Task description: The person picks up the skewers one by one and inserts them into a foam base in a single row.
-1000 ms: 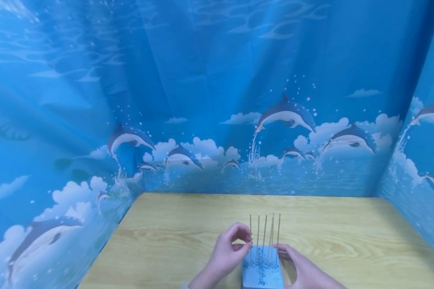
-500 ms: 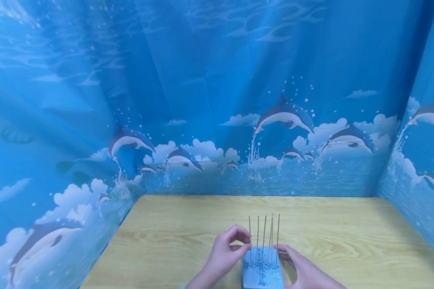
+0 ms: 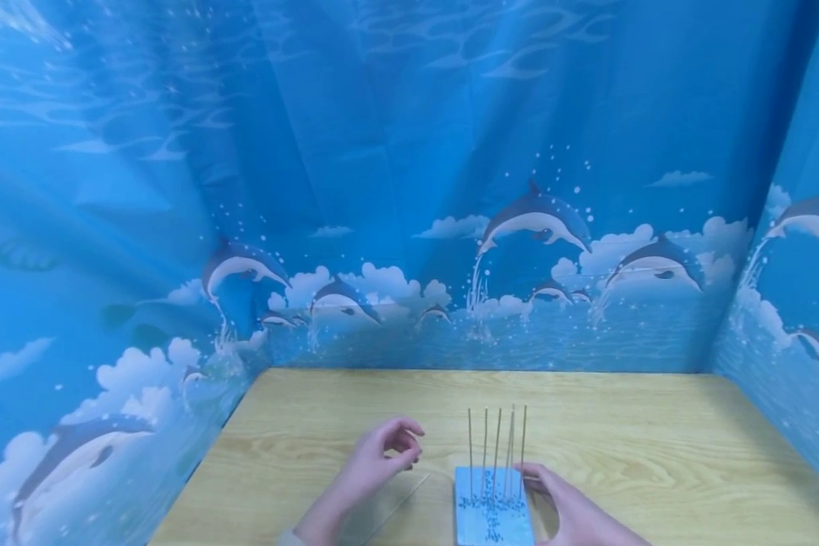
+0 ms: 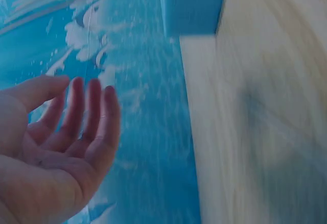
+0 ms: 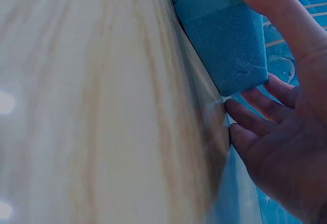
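In the head view a light blue foam block (image 3: 474, 523) stands on the wooden table, with dark blue specks across its top in a cross-like pattern. Several thin wooden sticks (image 3: 497, 447) rise from it in a loose row, one leaning slightly. My left hand (image 3: 375, 459) hovers left of the block, fingers loosely bent; no stick shows between them. In the left wrist view its palm and fingers (image 4: 104, 127) are bare. My right hand (image 3: 569, 508) holds the block's right side. In the right wrist view, thumb and fingers (image 5: 250, 117) touch the blue block (image 5: 225, 50).
A thin pale line (image 3: 406, 497) runs across the table below the left hand; I cannot tell if it is a thing or a mark. The wood-grain table (image 3: 641, 425) meets a blue dolphin-print curtain (image 3: 382, 189) at the back and both sides.
My left hand has let go of the leftmost stick and moved left, away from the block. The right hand stays at the block; the sticks still stand.
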`<action>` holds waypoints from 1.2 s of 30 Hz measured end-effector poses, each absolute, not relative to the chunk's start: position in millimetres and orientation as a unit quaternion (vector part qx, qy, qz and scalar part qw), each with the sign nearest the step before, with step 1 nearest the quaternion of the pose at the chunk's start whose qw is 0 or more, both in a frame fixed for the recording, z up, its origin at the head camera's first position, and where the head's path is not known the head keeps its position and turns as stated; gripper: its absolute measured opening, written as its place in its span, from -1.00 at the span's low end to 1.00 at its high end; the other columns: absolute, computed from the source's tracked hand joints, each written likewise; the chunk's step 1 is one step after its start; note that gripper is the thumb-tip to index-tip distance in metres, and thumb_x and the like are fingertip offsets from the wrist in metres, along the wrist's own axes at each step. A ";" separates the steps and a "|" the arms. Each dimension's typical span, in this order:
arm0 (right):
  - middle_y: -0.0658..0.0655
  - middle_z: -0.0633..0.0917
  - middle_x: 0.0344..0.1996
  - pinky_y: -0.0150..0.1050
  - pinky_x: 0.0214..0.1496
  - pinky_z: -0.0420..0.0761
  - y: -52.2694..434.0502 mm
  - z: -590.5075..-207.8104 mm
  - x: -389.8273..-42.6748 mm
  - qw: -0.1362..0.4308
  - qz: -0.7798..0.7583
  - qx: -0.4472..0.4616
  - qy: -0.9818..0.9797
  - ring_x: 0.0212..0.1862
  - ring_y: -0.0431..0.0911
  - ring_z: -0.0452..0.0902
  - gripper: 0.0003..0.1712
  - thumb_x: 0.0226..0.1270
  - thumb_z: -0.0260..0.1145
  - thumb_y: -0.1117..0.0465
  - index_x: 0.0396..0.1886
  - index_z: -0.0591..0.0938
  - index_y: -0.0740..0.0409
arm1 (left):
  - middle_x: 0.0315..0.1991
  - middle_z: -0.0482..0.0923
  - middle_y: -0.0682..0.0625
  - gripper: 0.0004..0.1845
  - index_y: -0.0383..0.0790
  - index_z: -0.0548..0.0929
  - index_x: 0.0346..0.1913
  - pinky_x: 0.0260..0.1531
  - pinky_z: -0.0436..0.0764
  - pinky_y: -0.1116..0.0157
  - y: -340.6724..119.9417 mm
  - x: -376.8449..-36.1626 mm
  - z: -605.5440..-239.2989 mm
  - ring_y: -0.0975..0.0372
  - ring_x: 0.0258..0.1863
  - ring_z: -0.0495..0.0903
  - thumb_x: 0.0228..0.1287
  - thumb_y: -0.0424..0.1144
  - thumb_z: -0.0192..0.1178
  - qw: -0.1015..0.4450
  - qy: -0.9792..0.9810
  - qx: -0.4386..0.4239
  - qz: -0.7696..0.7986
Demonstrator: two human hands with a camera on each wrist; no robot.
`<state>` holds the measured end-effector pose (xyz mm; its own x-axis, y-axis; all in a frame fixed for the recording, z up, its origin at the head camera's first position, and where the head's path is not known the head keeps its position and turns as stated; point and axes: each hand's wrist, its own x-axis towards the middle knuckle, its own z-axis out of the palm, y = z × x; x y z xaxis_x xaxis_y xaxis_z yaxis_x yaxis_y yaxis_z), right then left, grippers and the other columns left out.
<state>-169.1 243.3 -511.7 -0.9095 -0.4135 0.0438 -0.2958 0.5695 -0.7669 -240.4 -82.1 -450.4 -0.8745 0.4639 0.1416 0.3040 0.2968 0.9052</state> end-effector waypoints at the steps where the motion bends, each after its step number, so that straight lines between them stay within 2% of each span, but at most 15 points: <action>1: 0.16 0.47 0.35 0.13 0.32 0.48 243.4 -511.6 -168.8 0.071 -0.419 -0.202 0.882 0.34 -0.20 0.38 0.16 -0.08 0.63 -0.05 0.46 0.23 0.22 | -0.26 0.67 -0.29 -0.78 -0.31 0.60 -0.03 -0.35 0.68 0.45 -87.6 -242.7 -450.0 0.32 -0.36 0.63 0.27 -0.39 0.25 0.082 0.807 0.242 0.532; 8: 0.22 0.46 0.35 0.06 0.34 0.48 244.2 -510.7 -169.0 0.075 -0.421 -0.206 0.880 0.34 -0.18 0.38 0.16 -0.05 0.61 -0.04 0.46 0.21 0.29 | -0.33 0.62 -0.11 -0.77 -0.40 0.57 -0.04 -0.48 0.71 0.35 -118.8 -246.6 -454.5 0.26 -0.45 0.59 0.28 -0.38 0.22 0.155 0.831 0.260 0.466; 13: 0.29 0.46 0.34 -0.11 0.34 0.50 244.4 -511.1 -170.9 0.070 -0.426 -0.223 0.874 0.33 -0.22 0.39 0.13 -0.03 0.61 0.04 0.44 0.21 0.34 | -0.36 0.63 -0.09 -0.79 -0.39 0.59 -0.10 -0.56 0.69 0.28 -135.1 -241.0 -461.6 0.17 -0.54 0.60 0.22 -0.41 0.25 0.208 0.846 0.264 0.413; 16: 0.23 0.47 0.34 -0.12 0.36 0.49 243.1 -510.9 -171.4 0.081 -0.429 -0.210 0.875 0.34 -0.24 0.38 0.14 -0.06 0.63 0.03 0.45 0.23 0.26 | -0.37 0.64 -0.04 -0.81 -0.35 0.61 -0.13 -0.57 0.66 0.32 -141.2 -237.7 -464.0 0.18 -0.56 0.59 0.20 -0.39 0.27 0.220 0.858 0.269 0.379; 20: 0.15 0.46 0.37 -0.05 0.37 0.46 241.7 -509.1 -170.9 0.108 -0.436 -0.178 0.876 0.35 -0.27 0.35 0.14 -0.06 0.63 0.01 0.47 0.22 0.16 | -0.40 0.60 0.01 -0.84 -0.33 0.63 -0.16 -0.57 0.61 0.39 -144.4 -235.5 -466.7 0.26 -0.58 0.55 0.18 -0.40 0.27 0.220 0.865 0.277 0.355; 24: 0.15 0.44 0.38 -0.04 0.38 0.46 241.9 -509.1 -170.1 0.115 -0.437 -0.172 0.875 0.35 -0.27 0.34 0.15 -0.05 0.63 0.02 0.48 0.20 0.15 | -0.42 0.57 0.01 -0.83 -0.33 0.63 -0.19 -0.56 0.60 0.41 -144.1 -235.6 -468.9 0.27 -0.56 0.53 0.13 -0.44 0.24 0.228 0.864 0.273 0.356; 31: 0.23 0.45 0.36 -0.19 0.37 0.46 243.1 -512.2 -170.2 0.116 -0.458 -0.189 0.861 0.32 -0.37 0.33 0.11 -0.05 0.62 0.06 0.46 0.23 0.21 | -0.42 0.56 -0.02 -0.77 -0.34 0.62 -0.18 -0.51 0.65 0.34 -140.2 -234.8 -476.6 0.23 -0.51 0.55 0.03 -0.47 0.27 0.269 0.847 0.230 0.396; 36: 0.24 0.44 0.36 -0.18 0.37 0.47 244.4 -512.4 -170.7 0.107 -0.455 -0.197 0.862 0.32 -0.35 0.33 0.12 -0.05 0.63 0.06 0.46 0.22 0.22 | -0.41 0.60 -0.03 -0.73 -0.33 0.63 -0.16 -0.51 0.64 0.36 -139.1 -239.5 -481.7 0.25 -0.51 0.56 0.01 -0.49 0.31 0.276 0.836 0.215 0.423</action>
<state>-170.7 244.4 -512.4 -0.8991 -0.4376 -0.0056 -0.2424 0.5087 -0.8261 -239.5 -139.1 -481.7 -0.7554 0.5927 -0.2794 0.1264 0.5502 0.8254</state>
